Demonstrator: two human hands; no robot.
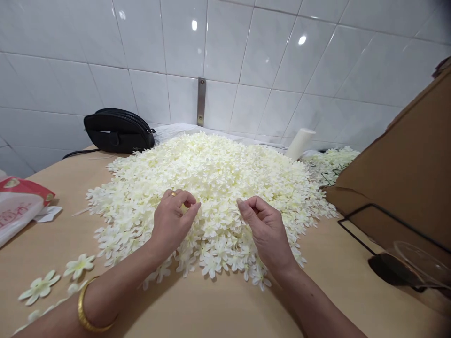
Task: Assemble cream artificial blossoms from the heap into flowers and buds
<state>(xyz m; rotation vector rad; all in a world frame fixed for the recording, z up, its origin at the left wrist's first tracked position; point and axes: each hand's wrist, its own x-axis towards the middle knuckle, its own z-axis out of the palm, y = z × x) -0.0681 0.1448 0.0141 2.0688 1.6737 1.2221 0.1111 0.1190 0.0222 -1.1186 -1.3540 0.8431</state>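
Note:
A wide heap of cream-white artificial flower heads (211, 173) covers the middle of the table. Over its near side, my left hand (172, 220), with a ring and a gold bangle, has its thumb and index finger brought together. Whatever may be between those fingertips is too small to make out. My right hand (266, 230) is level with it, a short way to the right, thumb and forefinger pinched. Its fingertips also hide whatever they hold, if anything. Both hands are nearest to the loose flowers, apart from each other.
Loose flowers (40, 287) lie at the front left, near a red and white plastic packet (21, 206). A black bag (118, 131) stands at the back left. On the right are a white roll (300, 144), a cardboard box (398, 164) and sunglasses (394, 270).

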